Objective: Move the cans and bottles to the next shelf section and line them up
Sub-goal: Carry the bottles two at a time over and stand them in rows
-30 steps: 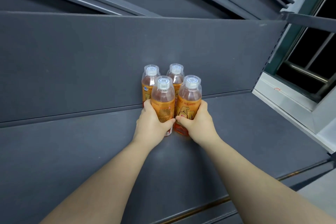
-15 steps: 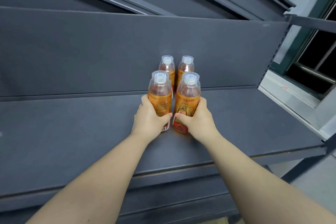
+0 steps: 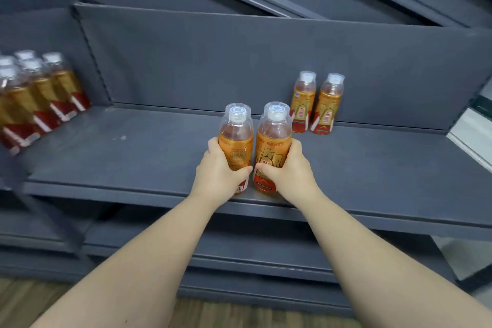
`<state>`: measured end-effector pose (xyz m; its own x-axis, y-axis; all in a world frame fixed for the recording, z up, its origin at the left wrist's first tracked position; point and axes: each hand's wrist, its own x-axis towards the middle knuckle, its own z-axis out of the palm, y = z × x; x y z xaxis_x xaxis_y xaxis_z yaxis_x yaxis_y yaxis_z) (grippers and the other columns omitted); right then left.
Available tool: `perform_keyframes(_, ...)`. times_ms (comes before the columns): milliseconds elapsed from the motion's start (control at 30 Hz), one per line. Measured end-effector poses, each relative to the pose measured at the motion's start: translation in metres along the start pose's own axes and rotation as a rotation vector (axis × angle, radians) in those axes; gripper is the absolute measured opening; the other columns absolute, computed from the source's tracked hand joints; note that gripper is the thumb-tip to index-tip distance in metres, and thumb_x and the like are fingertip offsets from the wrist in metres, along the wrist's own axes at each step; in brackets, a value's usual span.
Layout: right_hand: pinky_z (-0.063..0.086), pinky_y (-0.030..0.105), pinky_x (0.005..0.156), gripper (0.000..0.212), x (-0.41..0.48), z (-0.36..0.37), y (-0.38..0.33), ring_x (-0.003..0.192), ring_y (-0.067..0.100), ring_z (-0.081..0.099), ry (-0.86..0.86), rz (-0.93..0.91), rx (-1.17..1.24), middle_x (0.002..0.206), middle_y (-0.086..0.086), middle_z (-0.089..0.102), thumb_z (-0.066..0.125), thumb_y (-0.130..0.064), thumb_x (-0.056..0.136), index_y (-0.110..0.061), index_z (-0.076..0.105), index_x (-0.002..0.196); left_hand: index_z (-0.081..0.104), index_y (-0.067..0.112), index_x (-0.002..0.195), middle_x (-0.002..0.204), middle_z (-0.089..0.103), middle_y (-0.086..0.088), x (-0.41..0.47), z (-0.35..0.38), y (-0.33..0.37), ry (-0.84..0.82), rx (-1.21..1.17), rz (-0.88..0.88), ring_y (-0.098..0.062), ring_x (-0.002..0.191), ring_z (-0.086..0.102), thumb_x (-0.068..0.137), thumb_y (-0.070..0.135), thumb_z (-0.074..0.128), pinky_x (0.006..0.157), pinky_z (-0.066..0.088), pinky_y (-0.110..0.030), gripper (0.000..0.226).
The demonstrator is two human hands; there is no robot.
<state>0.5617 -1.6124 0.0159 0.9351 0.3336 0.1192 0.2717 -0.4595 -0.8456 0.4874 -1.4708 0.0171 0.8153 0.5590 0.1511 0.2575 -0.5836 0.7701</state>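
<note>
Two orange drink bottles stand upright side by side near the front edge of the grey shelf [image 3: 133,146]. My left hand [image 3: 217,170] grips the left bottle [image 3: 235,136] round its lower half. My right hand [image 3: 290,170] grips the right bottle [image 3: 274,138] the same way. Two more bottles [image 3: 303,101] [image 3: 328,104] stand together against the back panel, to the right and behind. Several like bottles [image 3: 34,96] are grouped on the neighbouring shelf section at the far left.
An upright divider [image 3: 90,56] separates the left section from this one. Lower shelves [image 3: 266,261] run below, above a wooden floor [image 3: 26,301]. A white ledge [image 3: 474,136] lies beyond the shelf's right end.
Both hands have drawn the two front bottles toward the shelf's front edge and left, away from the two back bottles. The view has pulled back, showing the left section's bottles.
</note>
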Motion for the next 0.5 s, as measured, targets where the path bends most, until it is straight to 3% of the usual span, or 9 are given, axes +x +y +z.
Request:
perform_keyframes(267,0.048,0.032,0.092,0.071,-0.019,0.08,-0.057,0.113,0.014,0.052,-0.144,-0.113,0.011,0.124,-0.009,0.05,0.077,-0.035,0.086,-0.024,0.032,0.139,0.034,0.023,0.133,0.122,0.055,0.002,-0.021,-0.085,-0.064,0.156,0.004,-0.092,-0.018,0.108,0.058,0.079,0.04,0.082,0.089,0.052,-0.035,0.074)
perform_keyframes(500,0.048,0.032,0.092,0.072,-0.047,0.181,-0.115,0.11,0.01,0.05,-0.26,-0.162,0.031,0.123,-0.011,0.049,0.077,-0.036,0.086,-0.026,0.031,0.141,0.035,0.025,0.129,0.114,0.056,0.006,-0.038,-0.172,-0.145,0.259,-0.014,-0.159,-0.014,0.1,0.059,0.077,0.04,0.083,0.077,0.047,-0.027,0.072)
